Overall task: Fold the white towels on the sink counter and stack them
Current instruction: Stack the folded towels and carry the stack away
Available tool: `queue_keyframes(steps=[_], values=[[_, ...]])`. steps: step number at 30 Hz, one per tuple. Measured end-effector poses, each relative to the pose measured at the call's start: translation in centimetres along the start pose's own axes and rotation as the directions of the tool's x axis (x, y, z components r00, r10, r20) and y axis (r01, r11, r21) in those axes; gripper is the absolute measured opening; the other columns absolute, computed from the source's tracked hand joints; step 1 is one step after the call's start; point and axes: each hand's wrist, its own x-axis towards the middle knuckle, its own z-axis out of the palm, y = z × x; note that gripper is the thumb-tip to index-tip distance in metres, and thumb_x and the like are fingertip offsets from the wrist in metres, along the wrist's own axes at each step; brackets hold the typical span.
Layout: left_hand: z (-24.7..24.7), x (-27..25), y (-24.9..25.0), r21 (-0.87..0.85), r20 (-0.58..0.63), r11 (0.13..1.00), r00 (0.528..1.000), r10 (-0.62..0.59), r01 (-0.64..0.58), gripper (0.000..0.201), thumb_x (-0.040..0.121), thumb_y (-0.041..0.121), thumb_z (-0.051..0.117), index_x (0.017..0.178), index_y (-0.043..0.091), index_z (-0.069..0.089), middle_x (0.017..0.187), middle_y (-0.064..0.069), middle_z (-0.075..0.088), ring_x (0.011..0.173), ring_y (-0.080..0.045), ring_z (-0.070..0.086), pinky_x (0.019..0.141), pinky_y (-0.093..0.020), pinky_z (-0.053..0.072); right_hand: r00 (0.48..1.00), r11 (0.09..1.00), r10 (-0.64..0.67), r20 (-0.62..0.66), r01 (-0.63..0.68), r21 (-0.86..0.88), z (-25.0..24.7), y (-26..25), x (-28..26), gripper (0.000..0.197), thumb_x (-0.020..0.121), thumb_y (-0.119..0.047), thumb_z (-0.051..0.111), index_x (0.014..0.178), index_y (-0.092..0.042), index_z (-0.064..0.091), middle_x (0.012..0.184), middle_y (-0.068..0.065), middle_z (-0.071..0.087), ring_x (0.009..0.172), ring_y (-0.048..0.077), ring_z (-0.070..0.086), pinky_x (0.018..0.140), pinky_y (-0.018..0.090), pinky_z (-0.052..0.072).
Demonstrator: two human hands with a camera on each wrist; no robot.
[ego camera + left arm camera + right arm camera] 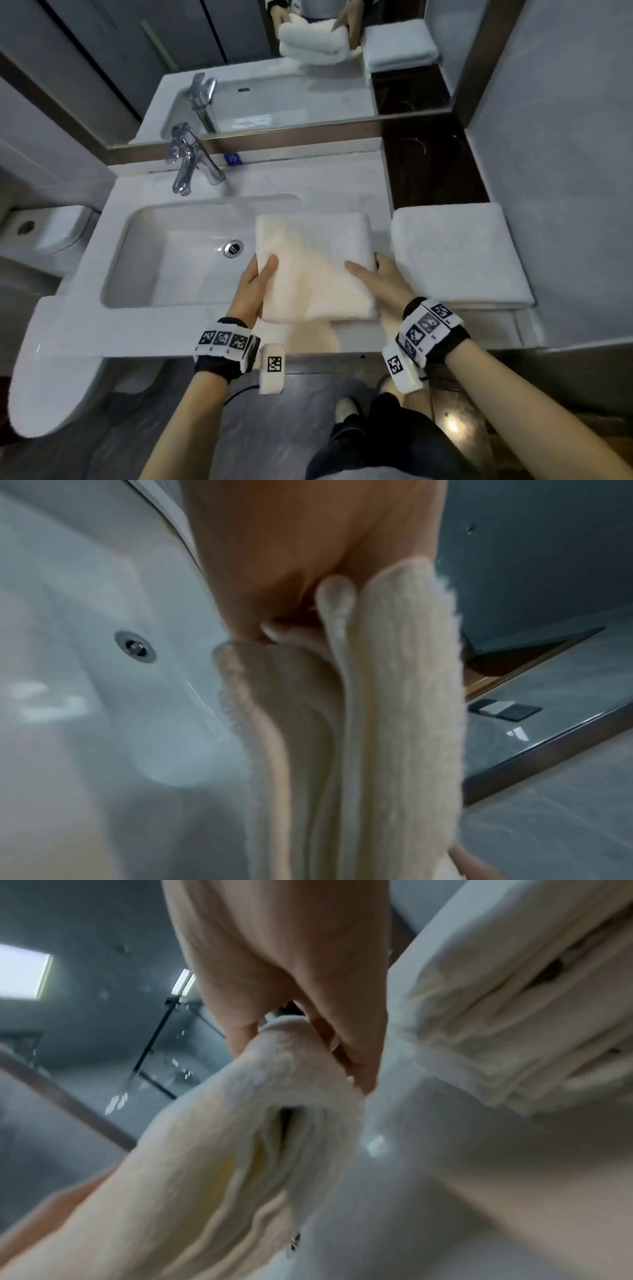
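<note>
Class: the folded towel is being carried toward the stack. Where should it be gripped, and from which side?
Grip the folded towel at its two opposite side edges, as the left hand and right hand do: thumbs on top, fingers underneath. Its thick, loose layers would likely sag or unfold under a one-sided grip.

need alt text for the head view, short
Both hands, left and right, grip a folded white terry towel over a white sink counter; a second folded white towel lies to its right.
</note>
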Motion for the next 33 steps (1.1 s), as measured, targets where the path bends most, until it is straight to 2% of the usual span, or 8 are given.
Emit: queue_keyframes(steps=[5,12,14,16,20,24,30,33], values=[[4.7,0.4,2.8,-0.098,0.105,0.995,0.994,0.024,-0.014,0.034,0.093,0.041,0.049,0.122,0.023,0.054,0.12,-0.001,0.067,0.106,-0.017,0.065,0.085,-0.033,0.054,0.983,0.97,-0.109,-0.149,0.138,0.199,-4.6,-2.2,-2.3,0.037,0.083,-0.032,0.067,0.114,-0.019,0.051,0.104,-0.006,0.064,0.091,0.008,0.063,0.066,0.021,0.05],[16.3,1.0,4.9,-0.01,0.341,1.0,0.94,0.0,0.004,0.04,0.097,0.038,0.046,0.129,0.016,0.05,0.122,-0.004,0.064,0.109,-0.022,0.063,0.09,-0.041,0.053,0.827,0.983,-0.181,-0.532,0.172,-0.067,-15.8,-3.0,-4.9,0.027,0.08,-0.03,0.07,0.1,-0.018,0.055,0.087,-0.011,0.061,0.073,0.0,0.056,0.055,0.013,0.044],[19.0,0.9,4.7,0.058,0.34,0.998,0.94,0.001,-0.023,0.04,0.096,0.042,0.044,0.129,0.019,0.048,0.122,-0.003,0.063,0.106,-0.021,0.063,0.087,-0.041,0.054,0.773,0.977,-0.207,-0.599,0.127,-0.173,-17.7,-2.8,-5.1,0.027,0.079,-0.031,0.07,0.098,-0.016,0.058,0.091,-0.003,0.064,0.073,0.009,0.06,0.059,0.022,0.048],[21.1,0.9,4.1,0.134,0.33,0.989,0.944,0.019,-0.066,0.044,0.097,0.043,0.041,0.131,0.017,0.045,0.127,-0.005,0.06,0.111,-0.023,0.06,0.092,-0.044,0.052,0.744,0.965,-0.215,-0.632,0.061,-0.256,-18.7,-2.5,-4.9,0.036,0.08,-0.031,0.069,0.104,-0.006,0.06,0.104,0.009,0.066,0.089,0.025,0.063,0.076,0.035,0.052],[23.2,1.3,2.7,0.298,0.274,0.951,0.962,-0.007,-0.078,0.05,0.097,0.042,0.04,0.132,0.007,0.04,0.135,-0.012,0.052,0.121,-0.029,0.051,0.105,-0.047,0.041,0.778,0.94,-0.137,-0.613,-0.093,-0.328,-18.7,-1.8,-3.9,0.051,0.088,-0.028,0.061,0.127,0.001,0.045,0.129,0.023,0.054,0.116,0.037,0.054,0.094,0.042,0.044],[22.7,1.8,1.7,0.435,0.214,0.895,0.977,0.005,-0.1,0.048,0.095,0.044,0.043,0.124,0.006,0.045,0.126,-0.014,0.057,0.114,-0.031,0.055,0.099,-0.043,0.044,0.808,0.919,-0.069,-0.585,-0.177,-0.352,-18.4,-0.8,-3.6,0.054,0.093,-0.03,0.053,0.134,0.0,0.033,0.136,0.025,0.048,0.121,0.04,0.049,0.098,0.045,0.041],[18.5,1.0,-0.2,0.49,0.125,0.869,0.992,0.012,-0.072,0.045,0.093,0.048,0.044,0.118,0.011,0.049,0.116,-0.009,0.061,0.095,-0.023,0.056,0.081,-0.032,0.045,0.91,0.913,-0.119,-0.398,-0.057,-0.403,-16.6,0.7,-3.9,0.062,0.096,-0.037,0.046,0.147,-0.015,0.019,0.142,0.016,0.043,0.124,0.034,0.047,0.1,0.04,0.037],[15.1,0.0,-0.9,0.435,0.082,0.901,0.996,-0.034,-0.005,0.038,0.092,0.05,0.043,0.113,0.018,0.046,0.11,-0.005,0.06,0.089,-0.02,0.06,0.068,-0.034,0.053,0.946,0.924,-0.147,-0.288,0.027,-0.382,-14.2,1.2,-3.7,0.059,0.097,-0.04,0.043,0.147,-0.02,0.02,0.139,0.01,0.047,0.108,0.021,0.05,0.086,0.031,0.038]])
